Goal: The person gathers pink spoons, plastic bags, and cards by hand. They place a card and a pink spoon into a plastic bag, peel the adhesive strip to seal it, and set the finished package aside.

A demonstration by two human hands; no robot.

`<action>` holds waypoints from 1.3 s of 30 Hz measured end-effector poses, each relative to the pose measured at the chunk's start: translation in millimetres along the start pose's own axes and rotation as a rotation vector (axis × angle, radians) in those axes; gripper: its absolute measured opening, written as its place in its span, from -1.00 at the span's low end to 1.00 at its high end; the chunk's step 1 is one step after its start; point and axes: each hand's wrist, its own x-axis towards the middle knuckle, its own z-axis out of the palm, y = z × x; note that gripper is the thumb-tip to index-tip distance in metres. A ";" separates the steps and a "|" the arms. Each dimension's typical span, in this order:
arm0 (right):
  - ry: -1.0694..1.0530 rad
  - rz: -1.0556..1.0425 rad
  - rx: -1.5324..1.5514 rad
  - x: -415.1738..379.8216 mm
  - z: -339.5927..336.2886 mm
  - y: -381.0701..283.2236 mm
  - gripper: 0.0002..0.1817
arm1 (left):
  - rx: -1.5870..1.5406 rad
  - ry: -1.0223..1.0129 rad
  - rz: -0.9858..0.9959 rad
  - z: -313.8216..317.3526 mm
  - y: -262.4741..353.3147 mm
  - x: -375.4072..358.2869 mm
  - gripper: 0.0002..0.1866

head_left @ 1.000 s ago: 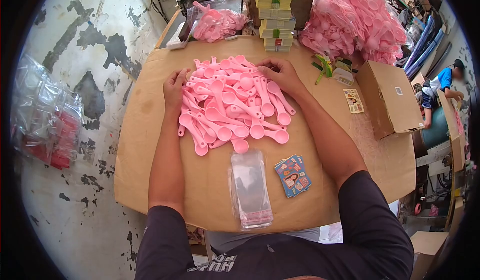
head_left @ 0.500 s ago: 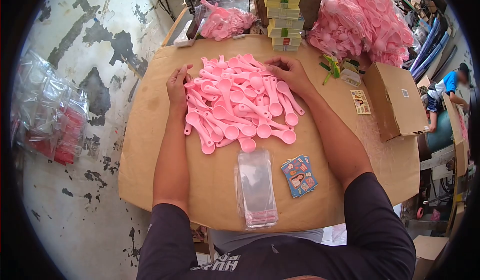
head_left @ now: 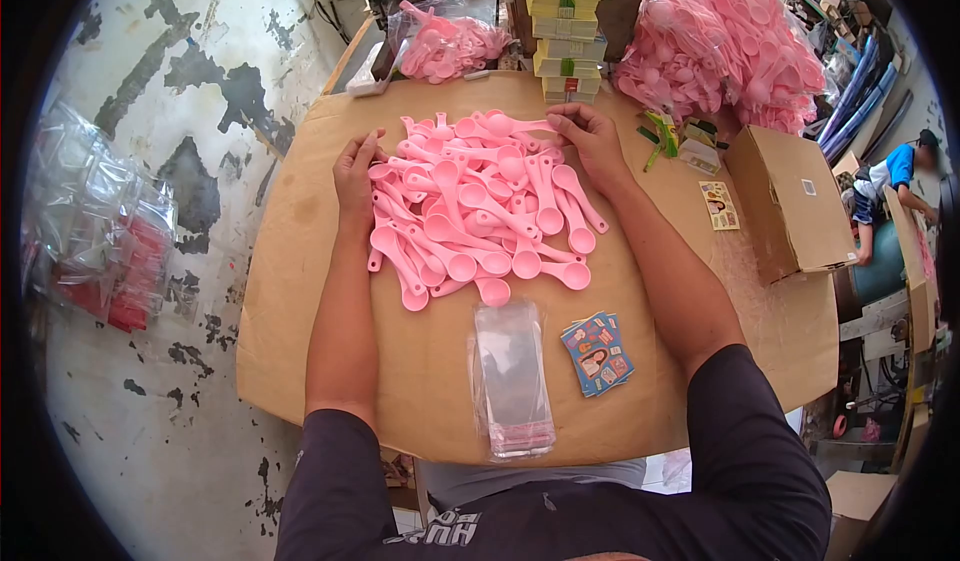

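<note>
Curling left of the pink spoons [head_left: 465,199], the left hand [head_left: 354,173] hides some fingers; its grip cannot be told. Heaped on the worktop [head_left: 420,381], they partly bury one another, and the right hand [head_left: 592,146] has fingers pinching one spoon [head_left: 522,126] by its handle.

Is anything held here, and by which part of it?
The right hand pinches one pink spoon by its handle end; the left hand shows nothing held.

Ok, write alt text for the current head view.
A right hand pinches the end of a pink spoon at the far right of a heap of pink spoons; the left hand is at the heap's left edge. Closer in, clear plastic sleeves and blue printed cards lie on a brown table.
</note>
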 end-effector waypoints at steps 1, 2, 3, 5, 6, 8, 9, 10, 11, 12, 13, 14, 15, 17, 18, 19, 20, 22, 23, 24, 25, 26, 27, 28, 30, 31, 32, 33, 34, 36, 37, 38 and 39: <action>0.009 0.005 0.008 -1.1 -0.4 0.7 -0.77 | 0.076 -0.013 0.014 0.6 0.1 -0.9 -0.72; 0.008 0.005 0.007 -1.5 -0.3 1.0 -0.77 | 0.152 -0.025 0.031 1.3 0.7 -1.4 -0.72; 0.007 0.007 0.009 -0.5 0.1 1.4 -0.77 | 0.151 -0.024 0.035 1.9 1.4 -1.1 -0.72; 0.004 0.009 0.012 0.4 0.4 3.1 -0.76 | 0.167 -0.014 0.046 2.1 1.7 -2.7 -0.72; 0.006 0.010 0.014 0.2 1.1 2.5 -0.76 | 0.167 -0.014 0.046 1.5 1.5 -2.0 -0.72; 0.009 0.016 0.014 -0.5 -0.1 2.4 -0.76 | 0.184 -0.006 0.060 0.0 -0.6 -0.6 -0.72; 0.001 0.012 0.015 -0.5 -1.1 1.5 -0.76 | 0.185 -0.006 0.055 -2.2 -2.4 -0.6 -0.72; -0.006 0.007 0.016 -1.1 -1.1 0.9 -0.77 | 0.143 0.003 0.041 -4.8 -3.3 0.0 -0.70; -0.006 0.010 0.017 -2.0 0.0 0.7 -0.77 | 0.099 0.014 0.028 -6.6 -4.4 1.0 -0.68; -0.073 0.008 -0.019 -2.4 2.5 -0.7 -0.73 | 0.100 0.016 0.027 -4.9 -3.7 1.7 -0.68; -0.140 0.005 -0.054 -3.0 5.0 -2.1 -0.68 | 0.105 0.057 0.059 -2.4 -3.4 2.3 -0.64; -0.142 0.006 -0.055 -4.5 7.1 -3.8 -0.68 | 0.111 0.097 0.092 0.0 -3.2 2.3 -0.59; -0.135 0.004 -0.117 -7.2 11.0 -9.2 -0.61 | 0.110 0.098 0.092 1.6 -3.3 2.2 -0.59; -0.126 0.002 -0.180 -6.7 15.9 -10.1 -0.53 | 0.160 0.062 0.046 4.7 -3.6 1.8 -0.50; -0.162 -0.058 -0.331 -4.1 18.7 -6.5 -0.47 | 0.159 0.063 0.047 6.7 -1.5 0.6 -0.50; -0.199 -0.118 -0.482 -2.2 20.7 -3.0 -0.41 | 0.245 -0.054 0.049 7.7 1.0 -1.1 -0.48; -0.200 -0.117 -0.481 -1.8 20.7 -0.1 -0.41 | 0.331 -0.172 0.049 8.7 3.3 -2.8 -0.45; -0.371 -0.236 -0.774 -4.6 25.0 -6.3 -0.34 | 0.342 -0.269 -0.003 8.6 -1.9 1.2 -0.43; -0.372 -0.232 -0.775 -4.8 26.4 -7.0 -0.34 | 0.352 -0.368 -0.054 8.7 -5.0 2.4 -0.41; -0.391 -0.198 -0.728 -5.2 27.4 -6.8 -0.32 | 0.350 -0.368 -0.059 11.4 -1.6 0.3 -0.41; -0.411 -0.163 -0.680 -6.3 28.8 -6.1 -0.29 | 0.315 -0.391 -0.030 13.0 2.8 -1.4 -0.41; -0.414 -0.159 -0.679 -7.9 29.5 -6.0 -0.29 | 0.280 -0.412 0.000 15.3 6.2 -4.2 -0.41; -0.351 -0.099 -0.516 -9.9 31.5 -10.8 -0.28 | 0.280 -0.409 -0.004 14.9 3.6 -4.8 -0.41; -0.288 -0.039 -0.353 -11.7 33.5 -13.9 -0.27 | 0.288 -0.287 0.030 15.0 1.1 -4.6 -0.39; -0.355 -0.038 -0.418 -8.3 30.3 -8.5 -0.27 | 0.296 -0.161 0.063 15.5 -0.3 -5.1 -0.38; -0.417 -0.044 -0.483 -6.3 29.3 -6.6 -0.27 | 0.271 -0.245 -0.005 16.0 1.3 -4.6 -0.35; -0.418 -0.045 -0.482 -6.2 28.3 -4.4 -0.27 | 0.245 -0.330 -0.072 17.0 3.3 -3.3 -0.31; -0.400 -0.064 -0.515 -9.4 31.4 -11.0 -0.26 | 0.246 -0.331 -0.072 16.5 3.0 -1.0 -0.31; -0.383 -0.081 -0.549 -12.0 33.8 -15.5 -0.25 | 0.310 -0.396 -0.053 15.8 2.2 0.6 -0.30; -0.361 -0.073 -0.529 -11.3 31.9 -12.8 -0.24 | 0.374 -0.459 -0.037 17.6 0.6 -1.7 -0.29; -0.339 -0.067 -0.509 -10.3 31.2 -10.1 -0.23 | 0.394 -0.350 0.042 21.8 -0.9 -4.8 -0.32; -0.340 -0.066 -0.508 -9.5 31.3 -6.9 -0.23 | 0.414 -0.241 0.122 24.6 -0.6 -7.0 -0.35; -0.338 -0.123 -0.648 -8.5 31.0 -3.1 -0.22 | 0.415 -0.241 0.121 19.2 -3.4 -4.0 -0.35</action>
